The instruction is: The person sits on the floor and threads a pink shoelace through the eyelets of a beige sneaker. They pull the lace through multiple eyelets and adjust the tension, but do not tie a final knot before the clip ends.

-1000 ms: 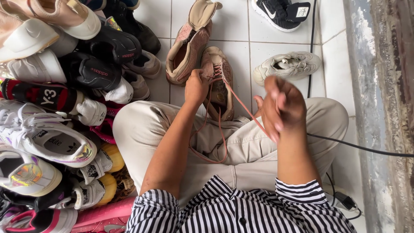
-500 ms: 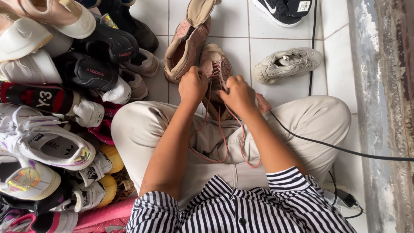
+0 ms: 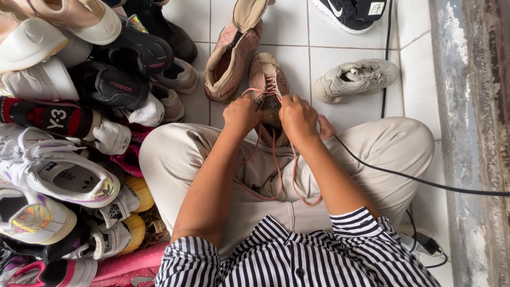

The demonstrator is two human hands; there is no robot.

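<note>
Both hands closed on a pink shoe's lace, drawn together over the lap.

Nearest, the pink lace (image 3: pixel 276 180) hangs in loops over the beige trousers (image 3: pixel 180 159). Left hand (image 3: pixel 241 114) and right hand (image 3: pixel 298 118) have their fingers clenched on it at the pink shoe (image 3: pixel 268 87) on the tiled floor (image 3: pixel 345 48). A second ago the right hand was lifted out, pulling; now it has returned beside the left, suggesting that pull is finished. Beyond lie a matching boot (image 3: pixel 234 48) and grey sneaker (image 3: pixel 355 78).
</note>
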